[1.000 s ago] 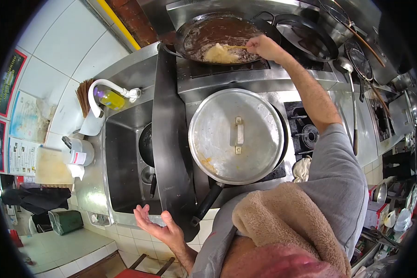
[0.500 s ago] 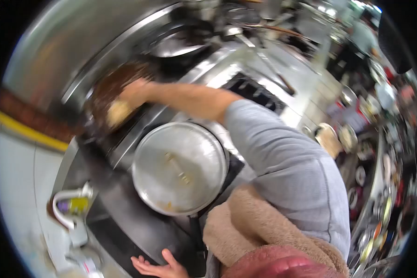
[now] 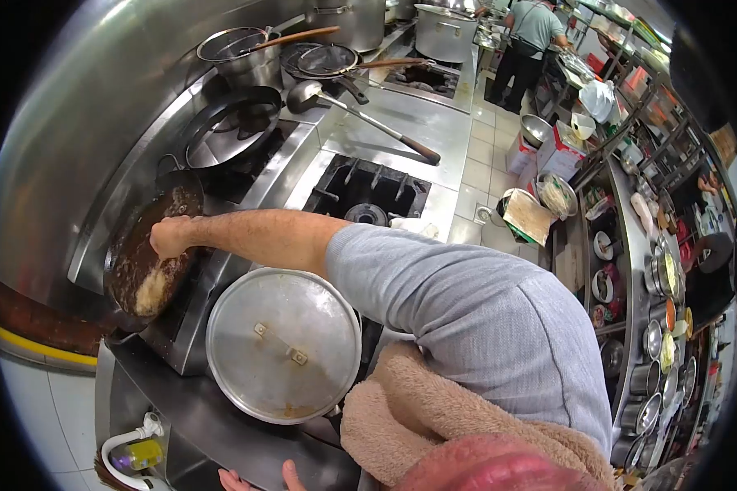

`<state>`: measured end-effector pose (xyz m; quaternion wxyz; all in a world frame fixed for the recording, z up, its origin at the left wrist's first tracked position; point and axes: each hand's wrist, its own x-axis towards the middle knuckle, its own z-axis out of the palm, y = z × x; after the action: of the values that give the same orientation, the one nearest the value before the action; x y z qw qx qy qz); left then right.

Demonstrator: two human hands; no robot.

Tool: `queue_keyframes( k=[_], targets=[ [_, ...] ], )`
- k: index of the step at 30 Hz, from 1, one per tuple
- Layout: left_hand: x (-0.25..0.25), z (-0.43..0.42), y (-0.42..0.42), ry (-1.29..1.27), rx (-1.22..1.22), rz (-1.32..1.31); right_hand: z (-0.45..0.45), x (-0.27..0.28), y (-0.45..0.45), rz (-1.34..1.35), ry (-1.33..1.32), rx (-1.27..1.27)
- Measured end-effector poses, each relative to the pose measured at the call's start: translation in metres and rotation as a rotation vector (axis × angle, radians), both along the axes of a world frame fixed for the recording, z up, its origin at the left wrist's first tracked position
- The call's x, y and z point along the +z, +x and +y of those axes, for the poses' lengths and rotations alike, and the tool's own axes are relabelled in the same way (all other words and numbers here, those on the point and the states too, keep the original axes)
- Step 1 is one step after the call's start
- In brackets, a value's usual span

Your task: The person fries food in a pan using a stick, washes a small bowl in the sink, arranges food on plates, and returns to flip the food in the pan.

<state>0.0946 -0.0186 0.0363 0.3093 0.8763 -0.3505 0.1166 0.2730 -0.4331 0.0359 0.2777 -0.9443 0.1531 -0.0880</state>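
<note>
My right hand (image 3: 172,237) is closed in a fist over a dark wok (image 3: 172,203) on the left. From under it comes a pale, bristly brush (image 3: 151,293), its end down in brown liquid with some froth. The handle is hidden inside my fist. Close beside my forearm, on the near side, a large round metal lid (image 3: 258,372) with a strap handle covers a pot. Of my left hand (image 3: 258,481), only spread fingertips show at the bottom edge; nothing is seen in them.
A black pan (image 3: 231,135) lies beyond the wok, near strainers (image 3: 327,60) and a long-handled ladle (image 3: 360,114). A burner (image 3: 367,192) sits above my forearm. At bottom left is a bottle (image 3: 143,454). Shelves with bowls line the right; another person (image 3: 532,41) stands far back.
The view has shifted, so the stove appears lower and further left. My right hand and the brush have moved along the wok toward the lower left. My left hand has dropped mostly out of view.
</note>
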Motion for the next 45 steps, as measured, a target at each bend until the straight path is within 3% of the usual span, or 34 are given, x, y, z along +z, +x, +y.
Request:
queue_keyframes(
  k=[9, 12, 17, 22, 25, 28, 36, 38, 40, 45],
  targets=[
    [-0.036, 0.015, 0.024, -0.065, -0.008, 0.068, -0.006, -0.001, 0.003, -0.058, -0.223, -0.026],
    [-0.003, -0.01, 0.004, -0.092, 0.056, 0.122, -0.008, 0.009, 0.003, 0.111, -0.414, -0.031],
    [0.0, -0.009, 0.004, -0.071, 0.167, 0.237, -0.026, -0.014, 0.038, 0.143, -0.581, 0.072],
    [0.003, -0.009, -0.002, -0.043, 0.233, 0.179, -0.027, -0.02, 0.053, 0.174, -0.393, 0.16],
    [0.005, -0.006, -0.008, 0.2, 0.205, 0.018, -0.027, -0.018, 0.061, 0.141, -0.288, 0.231],
    [0.014, -0.011, -0.023, 0.265, 0.204, 0.041, -0.034, -0.021, 0.068, 0.087, -0.113, 0.289],
    [0.009, -0.03, -0.033, 0.166, 0.434, 0.16, -0.037, -0.021, 0.074, -0.053, -0.151, -0.004],
    [0.005, -0.033, -0.027, 0.008, 0.483, 0.123, -0.043, -0.026, 0.08, -0.057, -0.23, 0.005],
    [0.006, -0.035, -0.023, 0.008, 0.486, 0.136, -0.049, -0.031, 0.089, -0.065, -0.311, 0.02],
    [0.007, -0.037, -0.019, 0.056, 0.512, 0.15, -0.052, -0.027, 0.096, 0.131, -0.467, 0.032]
  ],
)
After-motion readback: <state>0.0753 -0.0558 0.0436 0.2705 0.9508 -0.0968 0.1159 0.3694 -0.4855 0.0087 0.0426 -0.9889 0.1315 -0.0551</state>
